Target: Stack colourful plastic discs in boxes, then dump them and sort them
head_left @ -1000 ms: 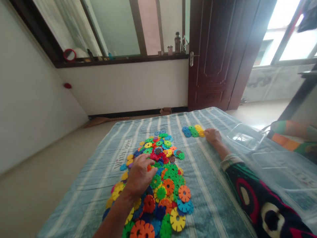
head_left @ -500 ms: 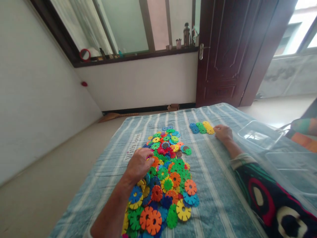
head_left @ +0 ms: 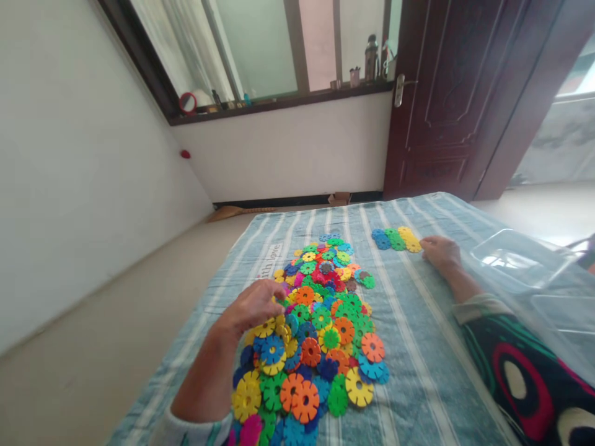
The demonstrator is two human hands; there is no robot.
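A heap of colourful notched plastic discs (head_left: 320,319) spreads over the striped cloth in front of me. At its left edge, my left hand (head_left: 258,305) rests over the discs with its fingers curled inward; whatever lies between the fingertips is hidden. Farther off to the right lies a short row of overlapping discs: blue discs (head_left: 382,240), then green discs (head_left: 395,240), then yellow discs (head_left: 409,239). My right hand (head_left: 442,253) is at the right end of this row, thumb and finger pinched at the edge of a yellow disc.
A clear plastic box (head_left: 520,260) stands right of my right hand, with a clear plastic lid or tray (head_left: 562,322) nearer me. The striped cloth (head_left: 418,353) covers the surface. Beyond its far edge are a wall and a dark red door (head_left: 437,105).
The view has swung slightly left. My left hand has drawn back leftward over the heap, uncovering an orange disc. My right hand stays at the yellow end of the row.
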